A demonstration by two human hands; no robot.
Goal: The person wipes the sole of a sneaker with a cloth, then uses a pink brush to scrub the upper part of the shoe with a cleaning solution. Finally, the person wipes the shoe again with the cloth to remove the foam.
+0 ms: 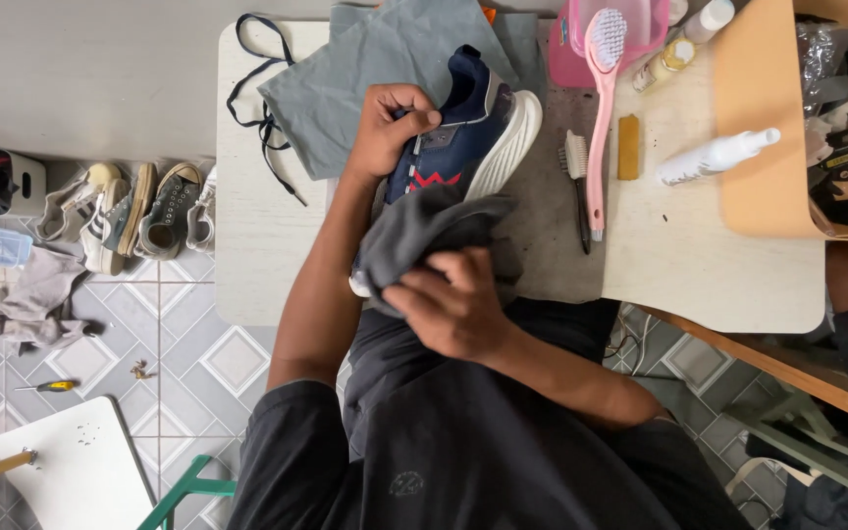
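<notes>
White tabletop [257,265] fills the frame's centre. On it, a navy sneaker [463,137] with a white sole lies at centre top, over a grey cloth sheet [345,88]. Left hand [390,128] fingers curl closed, gripping the sneaker's side. Right hand [453,304] fingers bunch a dark grey rag [424,231] against its heel end. Looks like the wiping step; next likely needs a steady hold and firm rag strokes. Pink brush [599,108] lies to the right.

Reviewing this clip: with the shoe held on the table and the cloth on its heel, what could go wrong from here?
1. The navy shoe hangs partly over the table edge, steadied only by the left hand; a hard rub from the right hand with the grey cloth might slide it off.
2. The small brush and pink brush lie close beside the shoe and could be knocked.
</notes>
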